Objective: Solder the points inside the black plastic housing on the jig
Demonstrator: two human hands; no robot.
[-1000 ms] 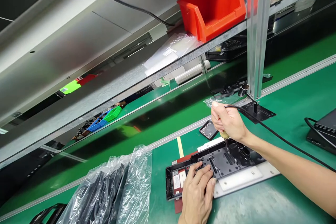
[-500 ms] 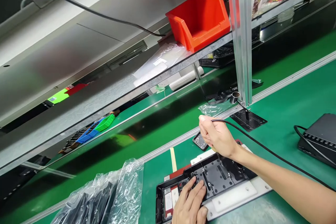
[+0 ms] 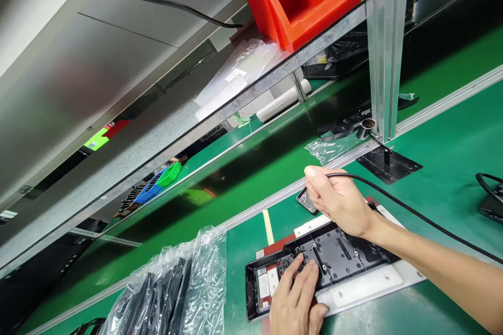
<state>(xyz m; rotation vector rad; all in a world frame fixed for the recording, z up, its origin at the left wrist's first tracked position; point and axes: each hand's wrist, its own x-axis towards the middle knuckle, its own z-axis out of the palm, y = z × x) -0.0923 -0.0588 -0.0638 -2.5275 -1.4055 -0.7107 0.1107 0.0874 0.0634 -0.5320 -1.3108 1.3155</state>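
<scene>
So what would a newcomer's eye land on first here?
Probably the big red bin on the metal shelf, top centre. Next, lower right of centre, the right hand, a fist with a black cord trailing right, over a black housing that the left hand touches. Then the shiny clear plastic bag, bottom left.

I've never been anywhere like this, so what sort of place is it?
Probably a factory assembly bench: a small black tray of tiny metal parts, a long black plastic housing in a white fixture.
</scene>
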